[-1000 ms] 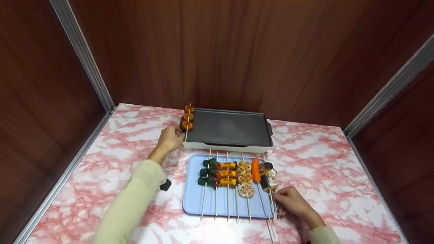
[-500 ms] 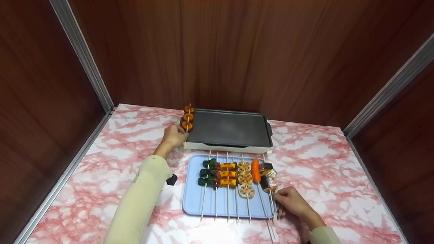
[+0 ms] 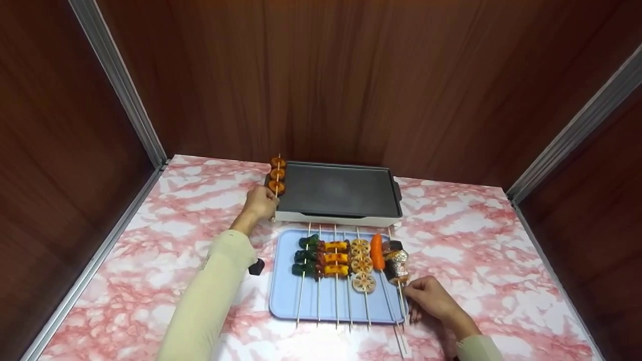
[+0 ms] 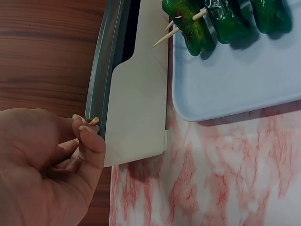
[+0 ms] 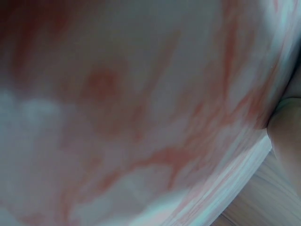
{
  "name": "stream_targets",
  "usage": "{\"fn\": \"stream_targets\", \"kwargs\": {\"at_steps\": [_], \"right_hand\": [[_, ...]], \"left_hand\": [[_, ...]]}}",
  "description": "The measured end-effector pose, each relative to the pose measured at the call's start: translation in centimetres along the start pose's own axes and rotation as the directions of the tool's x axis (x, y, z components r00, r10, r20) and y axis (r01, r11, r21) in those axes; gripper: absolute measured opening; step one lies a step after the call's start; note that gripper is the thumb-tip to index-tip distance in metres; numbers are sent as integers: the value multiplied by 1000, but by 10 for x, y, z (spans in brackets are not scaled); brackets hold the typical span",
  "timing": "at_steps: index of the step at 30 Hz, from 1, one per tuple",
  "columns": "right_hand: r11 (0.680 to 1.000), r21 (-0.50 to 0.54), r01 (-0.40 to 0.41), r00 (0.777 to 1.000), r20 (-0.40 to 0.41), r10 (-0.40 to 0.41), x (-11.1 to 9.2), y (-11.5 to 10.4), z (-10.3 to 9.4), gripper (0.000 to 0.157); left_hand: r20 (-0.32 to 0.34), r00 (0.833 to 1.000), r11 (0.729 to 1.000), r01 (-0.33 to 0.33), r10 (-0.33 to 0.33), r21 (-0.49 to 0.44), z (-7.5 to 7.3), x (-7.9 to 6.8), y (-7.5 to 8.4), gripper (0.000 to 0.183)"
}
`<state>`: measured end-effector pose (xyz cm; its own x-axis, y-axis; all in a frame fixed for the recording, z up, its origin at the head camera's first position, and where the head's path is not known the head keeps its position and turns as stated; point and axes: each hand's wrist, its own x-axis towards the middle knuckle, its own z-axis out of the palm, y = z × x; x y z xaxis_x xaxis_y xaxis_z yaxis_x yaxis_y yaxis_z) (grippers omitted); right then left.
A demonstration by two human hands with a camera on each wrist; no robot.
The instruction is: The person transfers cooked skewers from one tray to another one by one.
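Note:
My left hand (image 3: 261, 201) pinches the lower end of a skewer (image 3: 277, 174) with three browned round pieces, which lies along the left edge of a dark griddle (image 3: 341, 188). In the left wrist view, the stick's end (image 4: 95, 121) pokes out between thumb and fingertips. On the right, my right hand (image 3: 435, 300) has its fingertips at the right rim of a light blue tray (image 3: 286, 301), beside the stick of a skewer with dark and silvery pieces (image 3: 397, 261). I cannot tell whether it grips the stick or the rim.
Across the tray lie skewers of green peppers (image 3: 305, 255), yellow pieces (image 3: 336, 258), lotus root slices (image 3: 362, 263) and an orange sausage (image 3: 377, 251). Their sticks overhang its front edge. Behind the griddle rises a brown wood-grain wall (image 3: 331, 90). The tabletop (image 3: 491, 240) is red-and-white marbled.
My left hand has shifted slightly right along the griddle's edge, bringing its fingers further over the stick. The skewer stays in nearly the same place, and the right hand has not moved.

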<state>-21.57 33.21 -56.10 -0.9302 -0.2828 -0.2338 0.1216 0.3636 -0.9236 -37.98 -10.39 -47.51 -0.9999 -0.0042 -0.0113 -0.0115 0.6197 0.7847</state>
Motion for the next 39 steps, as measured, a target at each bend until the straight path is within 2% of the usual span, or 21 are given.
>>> {"fn": "stream_targets", "kwargs": {"at_steps": [7, 11, 12, 15, 18, 22, 27, 33, 39], "right_hand": [[1000, 7, -16, 1000, 10, 15, 1, -2, 1, 33], [1000, 15, -20, 1000, 13, 20, 0, -2, -1, 33], [1000, 15, -17, 1000, 13, 17, 0, -3, -1, 32], [1000, 14, -12, 1000, 10, 12, 0, -3, -2, 31], [1000, 3, -7, 1000, 4, 7, 1, -2, -1, 31], [1000, -23, -14, 1000, 1, 14, 3, 0, -2, 29], [999, -37, -28, 1000, 5, 28, 2, 1, -3, 30], [999, -26, -20, 1000, 16, 20, 0, -2, -5, 32], [1000, -9, -18, 999, 27, 18, 1, -3, -2, 32]], "left_hand": [[-32, 993, 993, -116, 115, -27, -3, -5, -5, 18], [-62, 987, 988, -148, 145, -51, -4, -11, -3, 14], [-60, 989, 990, -135, 132, -48, -5, -13, 0, 13], [-77, 984, 985, -167, 164, -36, -5, -20, 4, 12], [-77, 979, 979, -195, 190, -64, -6, -32, 10, 12], [-61, 978, 966, -206, 198, -159, -8, -53, 15, 12], [-39, 974, 950, -228, 224, -214, -10, -76, 17, 13], [-14, 972, 939, -228, 233, -258, -6, -98, 12, 16], [-37, 968, 937, -251, 249, -243, -1, -116, 1, 19]]}}
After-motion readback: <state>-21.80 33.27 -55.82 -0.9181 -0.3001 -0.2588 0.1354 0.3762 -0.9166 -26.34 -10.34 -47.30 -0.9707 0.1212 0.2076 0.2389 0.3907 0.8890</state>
